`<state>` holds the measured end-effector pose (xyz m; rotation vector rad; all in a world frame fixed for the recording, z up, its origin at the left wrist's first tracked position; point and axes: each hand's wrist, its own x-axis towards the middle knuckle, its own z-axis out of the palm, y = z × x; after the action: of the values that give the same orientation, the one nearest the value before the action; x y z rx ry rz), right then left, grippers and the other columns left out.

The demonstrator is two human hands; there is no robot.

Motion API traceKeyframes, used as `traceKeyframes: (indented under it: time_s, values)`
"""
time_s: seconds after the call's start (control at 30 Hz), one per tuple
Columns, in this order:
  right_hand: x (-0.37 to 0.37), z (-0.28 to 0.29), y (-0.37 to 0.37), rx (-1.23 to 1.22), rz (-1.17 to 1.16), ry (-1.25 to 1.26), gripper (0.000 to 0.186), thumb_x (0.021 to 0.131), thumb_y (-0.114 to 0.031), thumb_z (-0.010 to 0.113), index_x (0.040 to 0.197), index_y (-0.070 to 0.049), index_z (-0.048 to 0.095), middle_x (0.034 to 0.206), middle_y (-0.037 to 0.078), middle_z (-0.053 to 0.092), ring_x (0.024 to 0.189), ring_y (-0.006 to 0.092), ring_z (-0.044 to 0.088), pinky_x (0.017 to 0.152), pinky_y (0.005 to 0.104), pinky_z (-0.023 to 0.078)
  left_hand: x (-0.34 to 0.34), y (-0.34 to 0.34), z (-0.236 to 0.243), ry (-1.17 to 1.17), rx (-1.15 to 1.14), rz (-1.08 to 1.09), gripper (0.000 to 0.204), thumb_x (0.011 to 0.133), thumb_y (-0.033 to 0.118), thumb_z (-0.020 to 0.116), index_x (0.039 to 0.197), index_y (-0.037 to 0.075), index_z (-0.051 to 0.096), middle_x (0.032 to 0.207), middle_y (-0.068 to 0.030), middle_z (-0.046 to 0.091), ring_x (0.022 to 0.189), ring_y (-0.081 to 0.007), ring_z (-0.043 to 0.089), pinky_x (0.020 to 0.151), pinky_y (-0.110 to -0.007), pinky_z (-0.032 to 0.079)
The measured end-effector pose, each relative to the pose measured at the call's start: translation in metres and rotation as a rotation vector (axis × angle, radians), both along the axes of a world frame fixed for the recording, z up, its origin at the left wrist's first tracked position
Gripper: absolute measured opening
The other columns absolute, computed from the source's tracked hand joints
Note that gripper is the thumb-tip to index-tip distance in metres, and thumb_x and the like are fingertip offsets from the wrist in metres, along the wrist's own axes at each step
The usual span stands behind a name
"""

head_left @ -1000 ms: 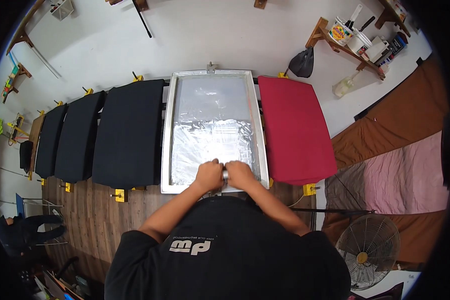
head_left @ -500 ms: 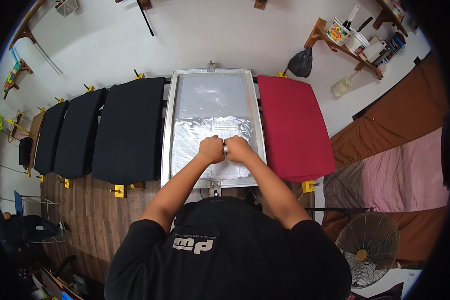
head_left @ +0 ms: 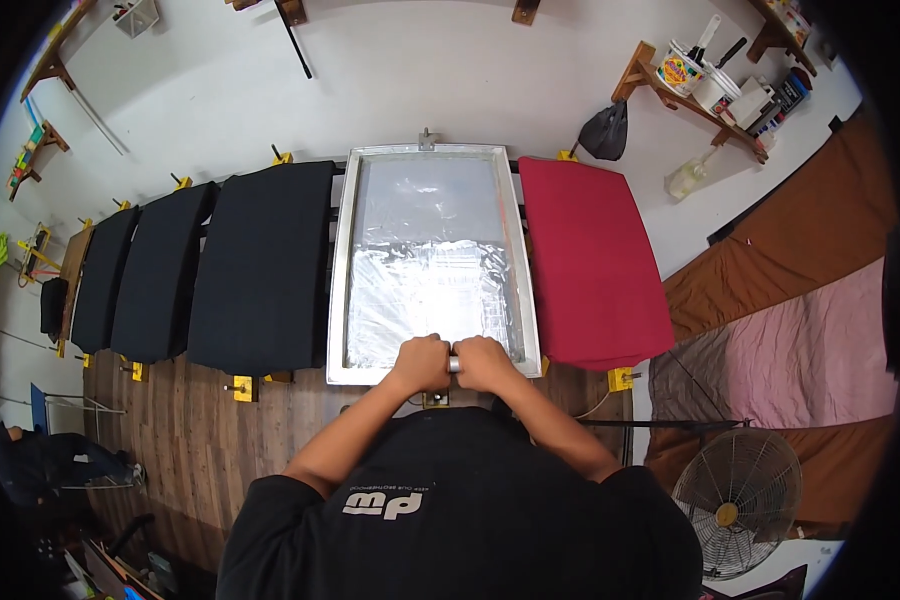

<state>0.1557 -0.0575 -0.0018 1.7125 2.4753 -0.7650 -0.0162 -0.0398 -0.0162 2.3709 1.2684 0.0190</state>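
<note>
Both my hands are closed side by side at the near end of a silver-framed printing screen (head_left: 341, 250). My left hand (head_left: 424, 362) and my right hand (head_left: 483, 362) grip what looks like a squeegee (head_left: 455, 364). Only a short silver bit of it shows between my fists; the rest is hidden under them. Beneath them, the screen's mesh (head_left: 430, 205) is dull grey in its far half and shiny and wrinkled nearer me.
Left of the screen, several boards carry black cloth (head_left: 262, 265); a red cloth-covered board (head_left: 595, 270) lies close on the right. Yellow clamps (head_left: 240, 388) jut from the boards' ends. A round fan (head_left: 738, 500) stands at lower right, and a shelf (head_left: 690, 100) holds tubs.
My hands have drawn the squeegee toward my body, from the lower middle of the screen to its near rim. More shiny mesh is uncovered beyond my fists.
</note>
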Motion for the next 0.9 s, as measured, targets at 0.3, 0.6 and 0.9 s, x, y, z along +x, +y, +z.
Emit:
traceKeyframes:
  time_s: [0.3,0.6,0.9]
  values:
    - [-0.003,-0.003,-0.014,0.072,-0.054,0.043,0.022,0.069,-0.017,0.072,0.087,-0.005,0.070,0.091,0.019,0.072,0.089,0.0385,0.070,0.080,0.0488,0.057,-0.003,-0.010,0.005,-0.057,0.044,-0.018,0.028,0.070,0.024,0.071,0.089,0.004,0.073,0.091,-0.0200,0.069,0.078,-0.0387,0.071,0.071,-0.047,0.059]
    - [-0.008,0.008,0.005,-0.018,-0.145,0.015,0.027,0.067,-0.018,0.072,0.091,-0.008,0.075,0.089,0.021,0.073,0.088,0.0413,0.071,0.081,0.0496,0.057,-0.003,0.022,0.015,0.013,-0.099,-0.161,0.032,0.073,0.029,0.068,0.093,0.004,0.075,0.095,-0.0235,0.072,0.084,-0.0405,0.072,0.077,-0.048,0.059]
    - [-0.002,0.000,-0.001,0.000,-0.163,0.074,0.020,0.069,-0.016,0.070,0.085,-0.005,0.075,0.086,0.022,0.073,0.086,0.0410,0.072,0.079,0.0495,0.058,-0.001,0.012,0.004,-0.049,-0.035,-0.039,0.034,0.070,0.030,0.072,0.093,0.006,0.075,0.094,-0.0205,0.070,0.086,-0.0395,0.071,0.078,-0.048,0.058]
